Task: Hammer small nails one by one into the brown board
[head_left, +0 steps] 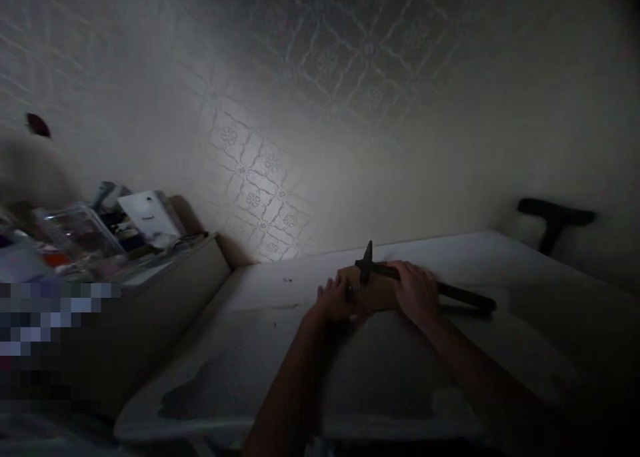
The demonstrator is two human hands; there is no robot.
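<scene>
A dark hammer is in my right hand, whose fingers wrap round the handle partway along. Its head is over a brown, wood-like block that lies on the white table. Whether the head touches the block cannot be made out. At the block's left end is my left hand, with its fingers bent against the edge and top of the block. Small pale specks, too small to name, show on the block near the left fingertips. The picture is dim.
The white table meets a patterned wall. On the left, a cabinet bears a clear plastic box, a white box and clutter. A dark T-shaped object stands beyond the table's right edge. Tiny dark bits lie on the table.
</scene>
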